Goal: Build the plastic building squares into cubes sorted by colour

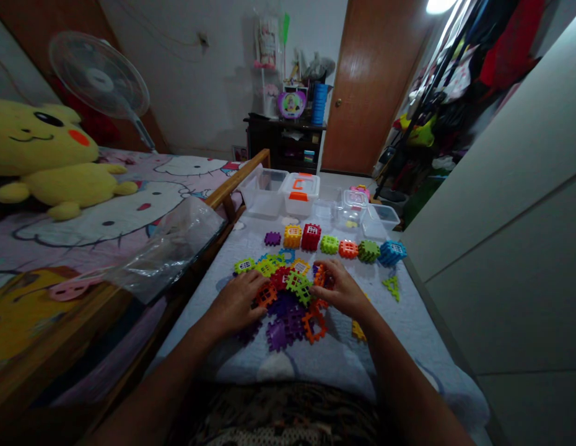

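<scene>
In the head view, the only one, notched plastic pieces lay in a loose pile on the blue cloth, between the two hands and directly in front of the person. The left hand rested curved over the pile's left side, its fingers at an orange windowed square; whether it gripped that square could not be told. The right hand had its thumb and fingers bent around an orange piece on the right side, the thumb just beside a green lattice square; how firmly it pinched could not be made out.

The pieces looked thin, light and stiff, likely a smooth, slightly slippery plastic that would have taken a drop well. Their toothed edges seemed the best hold: thumb and fingertips on opposite sides, or a fingertip through a window. The open orange frame probably flexed more than the solid purple square. Overlapping teeth could have snagged, so a straight lift suited them.

Beyond the pile, the yellow stack, red stack and blue stack appeared likelier to slide apart unless squeezed from both ends.
</scene>
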`<state>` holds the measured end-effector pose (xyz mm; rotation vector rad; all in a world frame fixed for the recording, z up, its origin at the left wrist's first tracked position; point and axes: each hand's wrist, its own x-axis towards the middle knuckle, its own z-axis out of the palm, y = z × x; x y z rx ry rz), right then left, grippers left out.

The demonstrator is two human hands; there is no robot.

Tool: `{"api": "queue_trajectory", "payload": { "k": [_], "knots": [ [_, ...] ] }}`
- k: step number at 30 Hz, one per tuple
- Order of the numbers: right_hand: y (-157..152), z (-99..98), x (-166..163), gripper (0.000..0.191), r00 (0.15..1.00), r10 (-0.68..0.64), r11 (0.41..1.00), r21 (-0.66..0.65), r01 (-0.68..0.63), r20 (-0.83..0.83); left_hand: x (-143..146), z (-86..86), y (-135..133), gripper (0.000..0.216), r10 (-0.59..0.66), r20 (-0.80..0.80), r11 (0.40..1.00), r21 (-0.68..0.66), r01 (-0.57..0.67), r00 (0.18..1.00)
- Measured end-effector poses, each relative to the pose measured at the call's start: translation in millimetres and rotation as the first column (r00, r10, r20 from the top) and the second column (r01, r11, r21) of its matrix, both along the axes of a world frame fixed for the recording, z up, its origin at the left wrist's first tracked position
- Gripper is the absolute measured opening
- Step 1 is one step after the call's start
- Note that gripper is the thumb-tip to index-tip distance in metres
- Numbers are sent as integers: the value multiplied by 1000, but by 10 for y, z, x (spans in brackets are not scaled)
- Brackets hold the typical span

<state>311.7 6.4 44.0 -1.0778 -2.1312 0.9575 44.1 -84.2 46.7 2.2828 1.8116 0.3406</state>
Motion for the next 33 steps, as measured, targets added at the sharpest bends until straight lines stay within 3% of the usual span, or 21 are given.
{"api": "queue_trajectory", "payload": {
  "k": [4, 11, 16, 19, 22, 25, 27, 33],
  "knots": [
    [-34, -17, -2, 66, 999, -50, 996, -70, 50, 7, 38, -22, -2, 45, -7, -10, 1000, 0, 7, 1000],
    [41, -61, 117, 47, 997, -56, 997, -46, 58, 53, 66, -10, 10, 44, -32, 38, 999, 41, 30, 999],
    [39, -41, 135, 45, 999, -41, 995, -88, 42, 8, 100, 119, 26, 48, -21, 236, 998, 65, 6, 971],
    [-33, -17, 32, 50, 983, 40, 959, -268, -87, -177, 203, 188, 59, 47, -10, 473, 999, 44, -13, 881],
    [-118, 10, -129, 56, 916, 40, 865, -444, -232, -400, 372, 198, 110, 45, -5, 678, 1000, 23, -13, 735],
    [-170, 44, -267, 55, 830, 4, 807, -489, -332, -557, 528, 183, 165, 40, -24, 771, 999, 45, -18, 637],
    [-174, 61, -315, 55, 791, -18, 807, -476, -350, -612, 587, 186, 196, 35, -62, 769, 995, 96, -18, 636],
    [-142, 26, -317, 57, 773, -53, 831, -457, -318, -633, 625, 216, 231, 29, -140, 649, 982, 186, 23, 748]
  ]
}}
